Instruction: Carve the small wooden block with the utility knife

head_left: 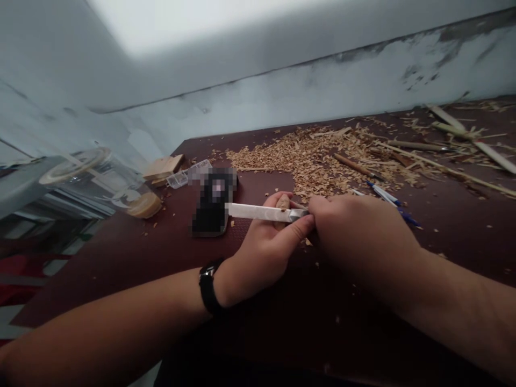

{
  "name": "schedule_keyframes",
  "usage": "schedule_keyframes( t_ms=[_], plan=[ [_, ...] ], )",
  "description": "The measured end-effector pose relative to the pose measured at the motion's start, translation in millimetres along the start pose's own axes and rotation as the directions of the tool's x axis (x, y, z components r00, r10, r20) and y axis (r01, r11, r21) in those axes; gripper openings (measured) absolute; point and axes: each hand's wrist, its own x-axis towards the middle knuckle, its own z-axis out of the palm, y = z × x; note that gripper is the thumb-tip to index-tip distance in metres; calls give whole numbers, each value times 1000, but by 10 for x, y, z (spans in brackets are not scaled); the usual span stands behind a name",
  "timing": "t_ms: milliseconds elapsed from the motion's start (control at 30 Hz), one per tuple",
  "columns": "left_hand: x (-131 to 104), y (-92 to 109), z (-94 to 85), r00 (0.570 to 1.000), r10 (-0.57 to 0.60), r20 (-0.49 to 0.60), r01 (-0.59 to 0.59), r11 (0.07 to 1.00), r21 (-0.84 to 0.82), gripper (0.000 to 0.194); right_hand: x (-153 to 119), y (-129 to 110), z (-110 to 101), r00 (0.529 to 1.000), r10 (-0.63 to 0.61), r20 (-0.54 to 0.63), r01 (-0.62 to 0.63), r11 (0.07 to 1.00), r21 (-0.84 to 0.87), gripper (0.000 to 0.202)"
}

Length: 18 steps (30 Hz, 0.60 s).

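Above the counter (133,258), left to right: the left hand (260,258), closed around a small wooden piece (283,202); the knife (260,213), its long axis crosswise before that piece, blade tip leftward; the right hand (358,226), clasped on the handle end, beside the left.

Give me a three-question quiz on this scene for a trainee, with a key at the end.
1. Multiple choice: which hand closes around the handle end of the knife? A) left; B) right; C) neither.
2. True or false: the left hand has a black watch at its wrist.
3. Fill in the blank: against the wall side of the dark red table lies a spread of wood ______.

Key:
1. B, the right hand.
2. True.
3. Shavings.
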Motion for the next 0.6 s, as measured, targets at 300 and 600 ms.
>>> schedule_keyframes(
  t_ms=[300, 600],
  plan=[
    [31, -23, 81, 994, -55, -99, 36, 983, -181, 18, -89, -107, -44, 991, 74, 111, -69, 996, -50, 28],
    [-33, -20, 153, 963, -118, -243, 89, 988, -128, 43, -14, -70, 45, 995, 14, 97, -28, 989, 143, 29]
  ],
)
